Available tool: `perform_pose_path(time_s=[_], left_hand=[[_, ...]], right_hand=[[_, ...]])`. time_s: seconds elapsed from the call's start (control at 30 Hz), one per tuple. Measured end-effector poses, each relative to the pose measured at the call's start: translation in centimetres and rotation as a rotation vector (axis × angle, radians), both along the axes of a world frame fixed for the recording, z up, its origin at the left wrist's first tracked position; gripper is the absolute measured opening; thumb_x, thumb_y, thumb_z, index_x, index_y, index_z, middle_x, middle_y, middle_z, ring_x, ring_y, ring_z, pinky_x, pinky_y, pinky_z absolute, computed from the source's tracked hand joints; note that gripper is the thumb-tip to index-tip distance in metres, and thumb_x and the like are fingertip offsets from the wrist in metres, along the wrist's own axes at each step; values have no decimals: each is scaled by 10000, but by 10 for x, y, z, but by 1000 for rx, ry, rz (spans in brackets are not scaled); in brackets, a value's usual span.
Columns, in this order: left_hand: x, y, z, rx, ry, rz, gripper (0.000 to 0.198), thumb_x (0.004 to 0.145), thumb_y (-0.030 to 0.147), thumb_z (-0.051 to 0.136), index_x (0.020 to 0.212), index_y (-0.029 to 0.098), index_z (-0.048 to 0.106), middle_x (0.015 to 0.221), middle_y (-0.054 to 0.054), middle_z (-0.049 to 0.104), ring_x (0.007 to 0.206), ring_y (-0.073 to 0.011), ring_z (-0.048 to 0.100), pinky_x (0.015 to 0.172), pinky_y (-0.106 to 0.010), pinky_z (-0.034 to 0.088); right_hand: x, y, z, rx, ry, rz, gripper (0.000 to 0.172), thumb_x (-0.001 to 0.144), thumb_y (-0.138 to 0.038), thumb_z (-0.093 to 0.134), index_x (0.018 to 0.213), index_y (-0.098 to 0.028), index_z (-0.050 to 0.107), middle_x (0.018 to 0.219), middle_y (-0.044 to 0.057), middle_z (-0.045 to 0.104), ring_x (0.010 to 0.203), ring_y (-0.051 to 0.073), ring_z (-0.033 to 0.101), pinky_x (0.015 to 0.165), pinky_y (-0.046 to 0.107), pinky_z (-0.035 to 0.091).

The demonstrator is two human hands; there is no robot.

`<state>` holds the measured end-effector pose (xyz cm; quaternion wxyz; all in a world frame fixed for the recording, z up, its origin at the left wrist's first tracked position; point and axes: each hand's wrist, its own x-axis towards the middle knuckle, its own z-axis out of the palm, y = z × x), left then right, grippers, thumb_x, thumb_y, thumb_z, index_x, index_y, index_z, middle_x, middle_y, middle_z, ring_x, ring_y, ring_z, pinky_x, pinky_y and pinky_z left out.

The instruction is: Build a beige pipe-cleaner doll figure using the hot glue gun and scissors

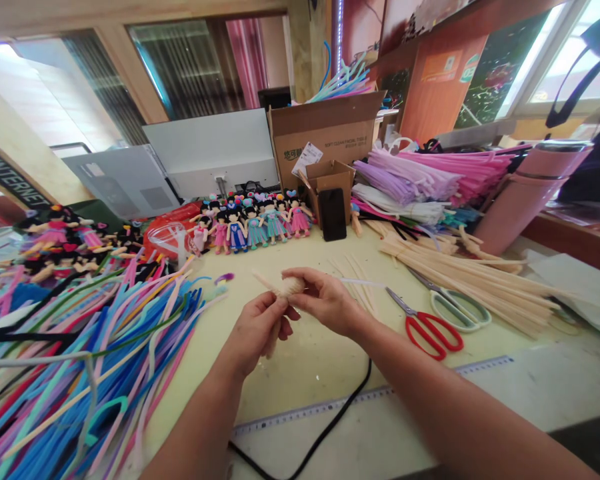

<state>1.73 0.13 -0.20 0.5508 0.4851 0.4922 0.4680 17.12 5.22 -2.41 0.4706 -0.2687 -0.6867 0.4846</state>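
Observation:
Above the middle of the table, both hands hold a small coiled piece of cream pipe cleaner (pixel 291 287), with a straight end sticking out to the upper left. My left hand (pixel 263 323) pinches it from below, thumb and fingers closed. From the right, my right hand (pixel 325 297) grips the rounded coil between thumb and forefinger. Part of the piece is hidden behind the fingers. Just beyond my right hand lie several cut cream pipe cleaners (pixel 355 280). Red-handled scissors (pixel 433 333) rest to the right, beside scissors with pale green handles (pixel 463 310).
Colourful pipe cleaners (pixel 110 360) cover the left side. Several small dolls (pixel 253 227) stand at the back, near a phone (pixel 333 215) and a cardboard box (pixel 325 130). Right are a cream bundle (pixel 470 283) and pink flask (pixel 527 193). A ruler strip (pixel 330 402) and black cable (pixel 325 427) lie in front.

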Motion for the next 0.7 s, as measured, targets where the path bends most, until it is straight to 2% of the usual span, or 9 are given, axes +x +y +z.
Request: perform_pose_path(time_s=[0.07, 0.13, 0.17, 0.23, 0.37, 0.43, 0.57, 0.7], left_hand=[[0, -1, 2, -16, 8, -1, 378, 696, 502, 752, 756, 153, 620, 720, -18, 667, 512, -97, 541, 492, -237, 418], [-1, -1, 4, -27, 12, 12, 396, 687, 514, 758, 765, 151, 620, 726, -21, 670, 523, -101, 549, 501, -240, 424], [-1, -1, 5, -33, 13, 16, 403, 683, 517, 761, 765, 150, 619, 726, -23, 673, 527, -104, 554, 507, -243, 429], [-2, -1, 5, -42, 14, 14, 405, 682, 514, 765, 769, 147, 618, 729, -29, 680, 535, -110, 565, 524, -251, 443], [-1, -1, 2, -48, 21, 2, 401, 689, 502, 768, 794, 145, 621, 751, -38, 695, 560, -121, 586, 557, -265, 466], [-1, 0, 0, -52, 3, 8, 403, 689, 496, 772, 815, 142, 627, 773, -42, 701, 586, -126, 601, 585, -271, 482], [-3, 3, -3, -53, -91, 46, 351, 719, 437, 765, 865, 145, 637, 895, -71, 723, 692, -154, 647, 673, -303, 525], [-10, 8, -2, -71, -190, 94, 195, 784, 273, 701, 925, 146, 658, 993, -95, 736, 795, -179, 686, 730, -312, 536]], right_hand=[[2, 2, 2, -67, 59, 63, 468, 802, -243, 648, 1264, -222, 580, 1034, 53, 690, 807, 148, 667, 709, 283, 560], [4, 4, 4, -73, 87, 63, 444, 840, -268, 618, 1280, -230, 576, 1199, 86, 661, 939, 166, 670, 794, 313, 565], [4, 4, 4, -53, 81, 43, 407, 862, -275, 596, 1266, -228, 593, 1221, 86, 658, 988, 171, 662, 846, 331, 555], [5, 5, 4, -1, 39, -3, 346, 890, -272, 560, 1223, -218, 638, 1127, 60, 696, 989, 168, 655, 902, 353, 534], [3, 6, 0, -2, 0, -44, 303, 879, -247, 557, 1146, -203, 693, 870, 2, 710, 807, 143, 656, 813, 332, 555], [2, 8, -2, -29, 31, -56, 301, 869, -247, 572, 1142, -213, 694, 921, 12, 726, 825, 147, 669, 803, 328, 566], [3, 10, -5, -26, 84, -117, 329, 900, -247, 546, 1208, -250, 662, 1202, 61, 702, 1011, 180, 686, 890, 371, 565], [1, 10, -10, 61, -3, -175, 328, 927, -273, 536, 1234, -248, 648, 1244, 84, 688, 1130, 210, 649, 1006, 440, 507]])
